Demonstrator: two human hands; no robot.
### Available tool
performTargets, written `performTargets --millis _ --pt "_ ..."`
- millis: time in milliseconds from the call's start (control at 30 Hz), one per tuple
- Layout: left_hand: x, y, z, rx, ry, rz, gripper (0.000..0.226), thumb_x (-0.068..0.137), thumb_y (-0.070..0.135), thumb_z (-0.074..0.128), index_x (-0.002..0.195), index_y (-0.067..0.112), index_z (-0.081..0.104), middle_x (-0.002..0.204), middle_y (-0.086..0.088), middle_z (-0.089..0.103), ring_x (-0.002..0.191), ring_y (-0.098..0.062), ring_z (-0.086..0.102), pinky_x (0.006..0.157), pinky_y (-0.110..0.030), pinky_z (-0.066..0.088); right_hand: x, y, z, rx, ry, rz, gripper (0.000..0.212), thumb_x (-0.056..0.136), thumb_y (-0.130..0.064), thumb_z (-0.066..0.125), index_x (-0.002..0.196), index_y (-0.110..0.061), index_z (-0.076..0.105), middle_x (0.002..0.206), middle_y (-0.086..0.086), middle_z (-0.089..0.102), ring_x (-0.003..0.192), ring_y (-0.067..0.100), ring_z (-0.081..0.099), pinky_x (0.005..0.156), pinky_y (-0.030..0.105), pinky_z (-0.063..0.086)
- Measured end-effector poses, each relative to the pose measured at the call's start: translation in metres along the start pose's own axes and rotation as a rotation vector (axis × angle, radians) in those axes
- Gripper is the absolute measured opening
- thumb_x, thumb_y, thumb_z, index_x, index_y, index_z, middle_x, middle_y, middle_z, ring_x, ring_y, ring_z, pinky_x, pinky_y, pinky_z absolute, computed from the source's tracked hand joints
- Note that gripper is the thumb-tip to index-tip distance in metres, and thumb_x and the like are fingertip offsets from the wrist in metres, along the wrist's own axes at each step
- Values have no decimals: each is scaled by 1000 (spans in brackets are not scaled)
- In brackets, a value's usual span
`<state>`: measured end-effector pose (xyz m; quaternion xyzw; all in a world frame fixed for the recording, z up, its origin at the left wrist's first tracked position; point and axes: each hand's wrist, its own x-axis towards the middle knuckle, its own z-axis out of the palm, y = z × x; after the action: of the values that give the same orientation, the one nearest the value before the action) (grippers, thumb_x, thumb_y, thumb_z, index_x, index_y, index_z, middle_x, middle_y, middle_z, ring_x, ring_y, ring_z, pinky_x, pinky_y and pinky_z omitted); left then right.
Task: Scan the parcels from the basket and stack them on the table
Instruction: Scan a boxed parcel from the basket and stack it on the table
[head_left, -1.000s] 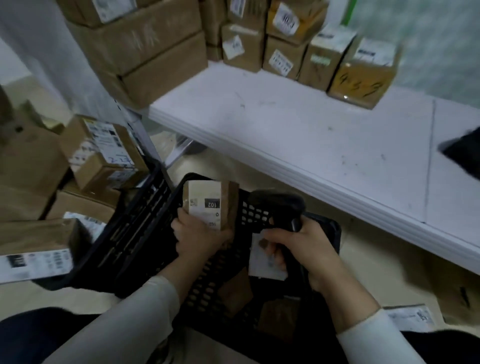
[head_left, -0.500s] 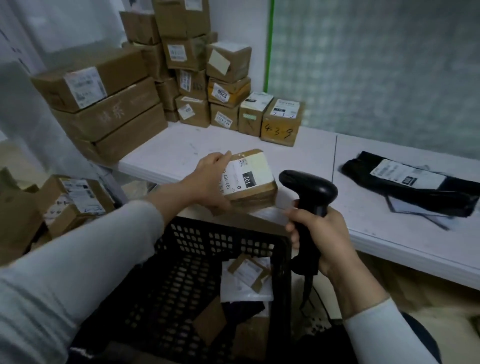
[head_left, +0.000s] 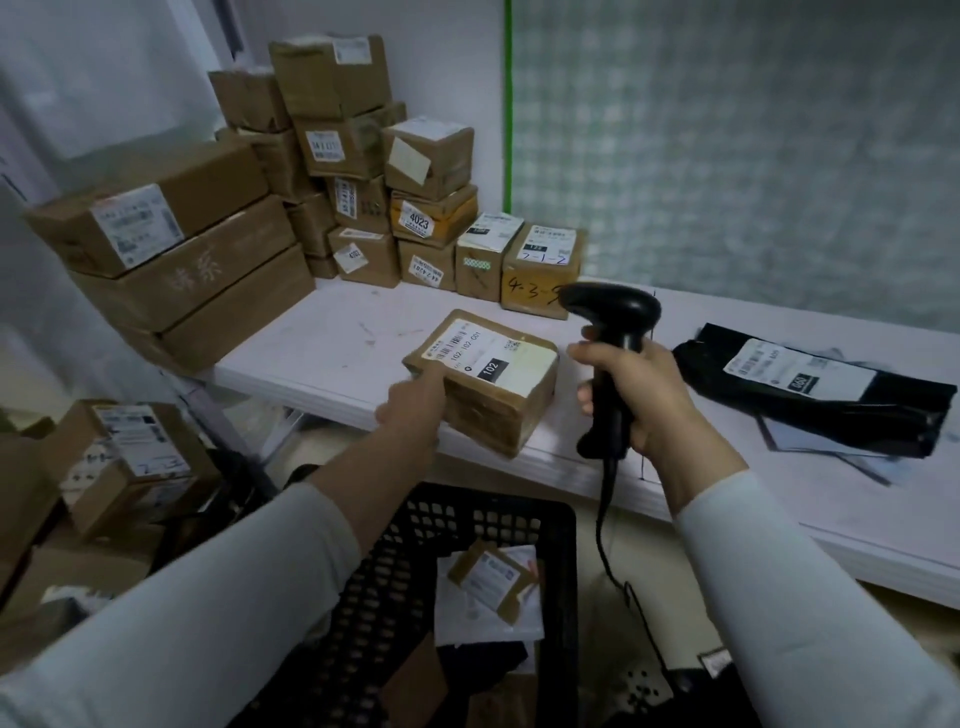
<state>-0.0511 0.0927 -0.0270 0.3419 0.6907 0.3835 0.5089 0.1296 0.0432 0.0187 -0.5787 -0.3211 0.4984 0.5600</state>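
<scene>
White table (head_left: 322, 332); left hand (head_left: 415, 410) grips cardboard parcel (head_left: 493, 384), right hand (head_left: 644, 400) scanner (head_left: 613, 306).

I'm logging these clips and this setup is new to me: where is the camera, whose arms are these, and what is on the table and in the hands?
No machine here: a person wears a camera on the head, looking down at both arms. The left hand holds a labelled box at the front edge of the white table. The right hand grips a black corded scanner upright beside it. Brown boxes are stacked at the back left, a black bag lies to the right. Below, a black basket holds more parcels.
</scene>
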Motion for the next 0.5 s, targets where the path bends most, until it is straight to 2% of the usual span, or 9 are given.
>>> performTargets --millis 67,200,300,367,433,500 --pt "-12 -7 6 -221 -157 -127 57 92 50 49 140 19 41 135 -5 47 121 -28 45 101 -49 43 15 -6 11 -50 -59 34 20 82 -8 71 96 -9 57 61 9 58 44 18 51 46 28 47" --pt "-26 -14 11 -233 -206 -152 64 95 59 35 144 18 35 144 -10 41 130 -33 40 106 -52 37 25 -1 24 -156 -127 79 18 82 -7 70 94 -7 57 64 13 56 44 19 51 45 28 46" --pt "-31 -21 4 -342 -281 -208 64 94 61 32 142 19 37 132 -11 46 121 -33 46 94 -47 44 16 10 22 -178 -112 70 18 80 -7 71 93 -6 58 70 17 60 44 19 52 47 30 45" --pt "-30 -31 -3 -450 -386 -250 68 91 65 32 139 17 40 130 -12 50 123 -34 47 95 -46 45 7 18 20 -175 -104 60 22 80 -9 72 96 -5 58 72 20 62 46 20 53 48 31 46" --pt "-28 -39 -10 -481 -447 -245 70 87 69 35 134 18 46 131 -15 53 123 -35 49 95 -45 46 -4 24 20 -163 -89 53 23 80 -10 71 98 -4 58 61 15 59 46 21 52 47 30 46" --pt "-28 -45 -17 -438 -457 -202 57 87 66 43 121 22 53 122 -15 58 116 -32 54 93 -44 48 -15 28 22 -164 -76 41 21 81 -11 71 97 -6 58 53 9 56 44 20 52 46 28 47"
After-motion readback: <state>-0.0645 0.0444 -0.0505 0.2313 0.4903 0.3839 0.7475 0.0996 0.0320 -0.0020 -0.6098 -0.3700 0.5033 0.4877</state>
